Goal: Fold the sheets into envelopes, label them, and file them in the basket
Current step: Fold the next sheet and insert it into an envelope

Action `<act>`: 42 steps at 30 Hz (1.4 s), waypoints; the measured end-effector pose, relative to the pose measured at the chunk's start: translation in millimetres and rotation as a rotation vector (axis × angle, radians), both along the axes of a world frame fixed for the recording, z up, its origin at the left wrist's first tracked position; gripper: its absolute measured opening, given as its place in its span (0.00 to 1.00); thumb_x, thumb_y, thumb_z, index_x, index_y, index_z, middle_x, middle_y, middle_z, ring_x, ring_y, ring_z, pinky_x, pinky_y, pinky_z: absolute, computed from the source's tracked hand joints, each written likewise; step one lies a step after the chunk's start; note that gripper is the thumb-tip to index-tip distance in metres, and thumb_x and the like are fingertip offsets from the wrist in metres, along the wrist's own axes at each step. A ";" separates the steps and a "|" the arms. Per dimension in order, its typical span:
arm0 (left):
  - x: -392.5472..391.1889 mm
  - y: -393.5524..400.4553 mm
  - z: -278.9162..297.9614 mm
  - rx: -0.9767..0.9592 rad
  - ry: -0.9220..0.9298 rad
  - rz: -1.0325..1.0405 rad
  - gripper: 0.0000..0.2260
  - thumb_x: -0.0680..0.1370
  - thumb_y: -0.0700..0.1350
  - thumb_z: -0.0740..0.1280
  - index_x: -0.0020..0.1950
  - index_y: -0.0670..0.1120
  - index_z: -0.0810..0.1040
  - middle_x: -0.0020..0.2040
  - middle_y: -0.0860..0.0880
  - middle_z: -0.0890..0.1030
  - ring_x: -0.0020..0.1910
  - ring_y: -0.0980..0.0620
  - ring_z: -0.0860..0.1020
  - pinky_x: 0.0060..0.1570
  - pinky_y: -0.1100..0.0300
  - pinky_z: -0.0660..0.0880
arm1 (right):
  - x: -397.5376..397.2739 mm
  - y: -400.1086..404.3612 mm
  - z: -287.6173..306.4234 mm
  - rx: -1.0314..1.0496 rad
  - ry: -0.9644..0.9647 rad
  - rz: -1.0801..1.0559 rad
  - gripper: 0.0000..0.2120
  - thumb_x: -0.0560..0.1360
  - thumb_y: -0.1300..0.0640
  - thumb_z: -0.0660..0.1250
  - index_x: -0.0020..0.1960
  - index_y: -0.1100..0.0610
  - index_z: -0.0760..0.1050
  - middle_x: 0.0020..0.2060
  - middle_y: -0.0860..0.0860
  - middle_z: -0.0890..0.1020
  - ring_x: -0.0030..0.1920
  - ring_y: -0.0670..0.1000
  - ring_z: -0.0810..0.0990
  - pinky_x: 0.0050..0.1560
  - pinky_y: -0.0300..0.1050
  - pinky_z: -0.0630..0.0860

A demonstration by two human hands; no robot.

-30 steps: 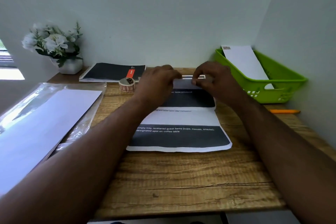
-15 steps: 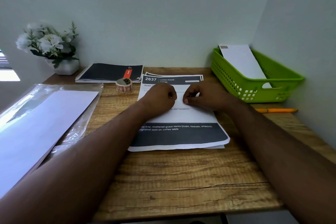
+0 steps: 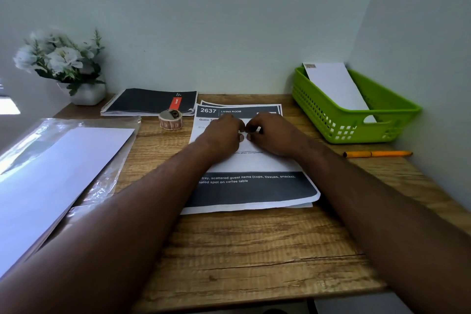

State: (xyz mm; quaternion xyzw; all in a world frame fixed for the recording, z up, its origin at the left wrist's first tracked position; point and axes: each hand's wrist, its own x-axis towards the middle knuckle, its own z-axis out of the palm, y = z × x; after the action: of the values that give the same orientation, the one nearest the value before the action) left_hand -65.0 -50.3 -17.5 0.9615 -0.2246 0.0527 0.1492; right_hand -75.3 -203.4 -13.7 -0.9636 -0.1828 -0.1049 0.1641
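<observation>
1. Head view: printed sheets (image 3: 251,163) lie stacked mid-surface (image 3: 254,250).
2. Left hand (image 3: 224,132) and right hand (image 3: 270,134) rest on the top sheet, fingers curled, tips meeting; grip cannot be told.
3. Green basket (image 3: 356,120) far right holds one envelope (image 3: 334,86).

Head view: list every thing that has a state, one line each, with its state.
Printed sheet: flat on the desk, unfolded, atop other sheets.
Left hand: resting on the sheet, fingers curled.
Right hand: resting on the sheet, fingers curled.
Basket: upright, holds one white envelope leaning inside.
Sticker roll: lying beside the sheet, untouched.
Pen: lying on the desk, untouched.
Notebook: closed.
</observation>
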 end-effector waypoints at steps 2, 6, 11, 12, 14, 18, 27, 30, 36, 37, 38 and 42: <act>0.3 -0.8 -0.1 0.032 -0.023 0.001 0.13 0.80 0.43 0.62 0.64 0.43 0.77 0.62 0.39 0.74 0.62 0.40 0.73 0.58 0.55 0.69 | 0.6 -0.8 -0.5 -0.010 -0.013 -0.020 0.11 0.75 0.61 0.64 0.54 0.58 0.81 0.53 0.53 0.82 0.52 0.52 0.79 0.49 0.39 0.69; -1.1 -1.7 1.6 0.098 -0.056 -0.008 0.10 0.80 0.41 0.61 0.55 0.39 0.79 0.56 0.38 0.76 0.58 0.39 0.74 0.54 0.54 0.70 | 1.7 -6.5 1.2 -0.121 -0.022 -0.126 0.14 0.73 0.66 0.62 0.54 0.56 0.80 0.54 0.52 0.82 0.56 0.54 0.78 0.54 0.43 0.71; -3.6 5.7 3.8 0.155 -0.065 0.033 0.10 0.80 0.40 0.59 0.56 0.37 0.77 0.58 0.39 0.74 0.56 0.38 0.75 0.54 0.49 0.72 | -4.6 -8.0 10.6 -0.258 -0.057 -0.229 0.14 0.74 0.65 0.61 0.56 0.57 0.80 0.55 0.53 0.82 0.56 0.55 0.78 0.54 0.44 0.71; -4.0 8.8 4.1 0.162 -0.064 0.043 0.10 0.80 0.39 0.59 0.56 0.38 0.77 0.58 0.39 0.74 0.56 0.38 0.75 0.54 0.48 0.73 | -5.7 -7.7 11.3 -0.278 -0.081 -0.237 0.14 0.75 0.64 0.60 0.56 0.57 0.80 0.55 0.54 0.82 0.56 0.55 0.79 0.54 0.44 0.72; -6.9 15.6 6.3 0.177 -0.058 0.076 0.10 0.78 0.36 0.59 0.56 0.39 0.77 0.58 0.40 0.74 0.56 0.38 0.75 0.54 0.47 0.75 | -6.8 -6.9 11.3 -0.304 -0.109 -0.247 0.14 0.75 0.64 0.59 0.56 0.58 0.79 0.55 0.55 0.82 0.56 0.55 0.79 0.54 0.45 0.72; -14.9 30.4 12.2 0.213 -0.060 0.177 0.11 0.77 0.34 0.59 0.57 0.37 0.75 0.59 0.39 0.76 0.56 0.39 0.77 0.54 0.49 0.75 | -6.2 -4.9 9.3 -0.340 -0.113 -0.290 0.15 0.75 0.65 0.59 0.58 0.59 0.77 0.57 0.56 0.80 0.57 0.56 0.78 0.54 0.45 0.72; -24.1 42.4 24.8 0.287 -0.141 0.351 0.12 0.79 0.38 0.59 0.60 0.40 0.76 0.59 0.40 0.78 0.58 0.40 0.77 0.48 0.51 0.73 | -7.7 -16.2 1.0 -0.396 -0.123 -0.352 0.09 0.74 0.62 0.59 0.49 0.60 0.77 0.48 0.59 0.81 0.50 0.58 0.79 0.41 0.43 0.67; -17.5 43.4 26.3 0.210 -0.163 0.322 0.17 0.79 0.53 0.63 0.63 0.44 0.75 0.63 0.42 0.74 0.62 0.41 0.72 0.55 0.49 0.71 | -4.1 -29.0 -2.4 -0.133 -0.134 -0.213 0.07 0.74 0.59 0.63 0.47 0.59 0.79 0.45 0.56 0.83 0.48 0.56 0.79 0.45 0.45 0.73; -7.6 39.6 14.0 0.182 -0.138 0.098 0.26 0.77 0.61 0.63 0.72 0.52 0.69 0.71 0.47 0.70 0.70 0.43 0.65 0.67 0.48 0.64 | -6.0 -46.5 4.3 0.120 0.200 -0.022 0.14 0.71 0.49 0.73 0.55 0.49 0.79 0.54 0.49 0.78 0.56 0.48 0.75 0.60 0.46 0.72; -6.3 37.4 10.1 0.154 -0.057 0.058 0.26 0.78 0.60 0.63 0.74 0.53 0.67 0.73 0.48 0.68 0.72 0.44 0.64 0.69 0.47 0.63 | -4.5 -46.8 4.7 0.112 0.217 -0.033 0.16 0.70 0.48 0.73 0.57 0.48 0.78 0.55 0.49 0.78 0.55 0.49 0.75 0.60 0.47 0.73; -3.9 36.2 6.7 0.119 0.019 0.026 0.26 0.79 0.59 0.62 0.75 0.52 0.65 0.74 0.48 0.66 0.73 0.45 0.62 0.71 0.47 0.60 | -3.8 -46.9 5.8 0.115 0.230 -0.048 0.18 0.70 0.48 0.74 0.58 0.47 0.77 0.55 0.49 0.77 0.53 0.48 0.76 0.59 0.47 0.74; 1.5 35.1 2.2 0.012 0.111 -0.034 0.26 0.79 0.54 0.63 0.76 0.51 0.63 0.74 0.47 0.65 0.74 0.46 0.61 0.72 0.53 0.57 | -5.6 -45.4 10.3 0.185 0.269 -0.075 0.22 0.68 0.48 0.76 0.60 0.46 0.76 0.53 0.47 0.77 0.46 0.43 0.74 0.52 0.40 0.71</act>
State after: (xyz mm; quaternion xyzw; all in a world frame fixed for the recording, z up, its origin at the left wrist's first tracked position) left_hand -63.5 -15.2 -15.4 0.9599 -0.2325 -0.0047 0.1565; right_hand -80.9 -248.8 -3.4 -0.9560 -0.1126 0.0027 0.2709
